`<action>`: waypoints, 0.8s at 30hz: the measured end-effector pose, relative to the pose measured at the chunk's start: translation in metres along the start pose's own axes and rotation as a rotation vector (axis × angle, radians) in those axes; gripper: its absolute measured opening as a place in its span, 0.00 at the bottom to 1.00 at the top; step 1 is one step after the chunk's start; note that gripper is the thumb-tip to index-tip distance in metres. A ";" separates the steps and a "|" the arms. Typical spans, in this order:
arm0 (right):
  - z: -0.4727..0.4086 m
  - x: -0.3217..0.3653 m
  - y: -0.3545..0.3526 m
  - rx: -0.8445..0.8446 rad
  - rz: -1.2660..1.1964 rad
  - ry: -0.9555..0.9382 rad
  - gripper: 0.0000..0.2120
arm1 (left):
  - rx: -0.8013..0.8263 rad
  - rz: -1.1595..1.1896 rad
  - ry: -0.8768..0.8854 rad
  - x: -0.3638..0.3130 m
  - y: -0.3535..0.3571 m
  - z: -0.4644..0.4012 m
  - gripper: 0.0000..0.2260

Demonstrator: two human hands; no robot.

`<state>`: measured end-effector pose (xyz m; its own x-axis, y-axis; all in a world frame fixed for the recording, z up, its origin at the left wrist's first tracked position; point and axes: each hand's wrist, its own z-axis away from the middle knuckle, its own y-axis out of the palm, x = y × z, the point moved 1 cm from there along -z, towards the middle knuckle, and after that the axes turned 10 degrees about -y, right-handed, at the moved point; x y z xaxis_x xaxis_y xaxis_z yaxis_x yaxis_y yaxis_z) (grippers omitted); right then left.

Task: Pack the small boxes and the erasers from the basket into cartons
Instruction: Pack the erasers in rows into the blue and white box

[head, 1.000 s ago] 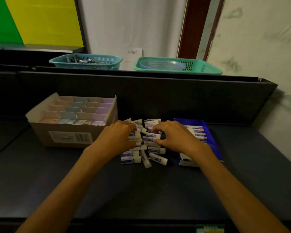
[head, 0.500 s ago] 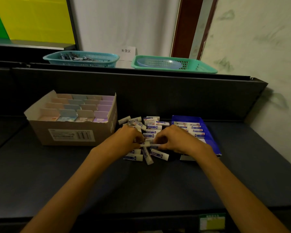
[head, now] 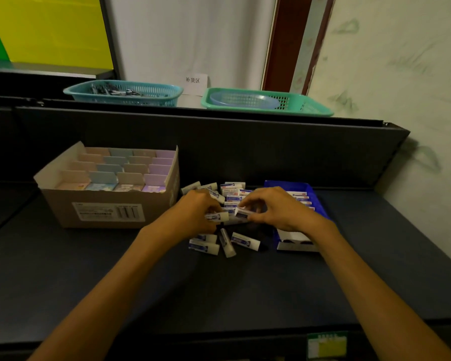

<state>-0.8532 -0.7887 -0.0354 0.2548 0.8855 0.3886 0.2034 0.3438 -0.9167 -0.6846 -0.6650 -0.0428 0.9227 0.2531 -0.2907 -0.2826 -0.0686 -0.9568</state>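
Erasers [head: 225,225] lie loose at 12 o'clock on the worktop. The left hand [head: 197,213] and right hand [head: 276,208] each pinch one, gathering; next they must go into the blue carton [head: 317,201] at 3 o'clock.

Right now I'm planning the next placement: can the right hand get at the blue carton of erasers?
Probably yes. The right hand, pinching a white eraser, hovers right over the open blue carton, and nothing lies between them.

Matt cardboard carton [head: 63,204]; perforated plastic baskets [head: 151,96]
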 end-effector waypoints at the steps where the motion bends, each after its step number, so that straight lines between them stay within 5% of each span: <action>1: 0.001 -0.002 -0.003 -0.025 -0.018 -0.002 0.15 | -0.022 0.013 0.003 0.000 -0.001 -0.001 0.19; 13: 0.046 -0.045 -0.036 -0.286 -0.332 0.087 0.13 | -0.213 0.418 0.046 -0.044 -0.004 -0.023 0.16; 24: 0.081 -0.087 -0.051 -0.296 -0.410 0.164 0.13 | -0.145 0.377 0.086 -0.092 0.015 -0.059 0.12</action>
<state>-0.9621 -0.8581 -0.0302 0.2381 0.6278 0.7411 0.5698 0.5276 -0.6300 -0.7580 -0.7458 -0.0306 0.7817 0.1034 -0.6151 -0.5710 -0.2780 -0.7724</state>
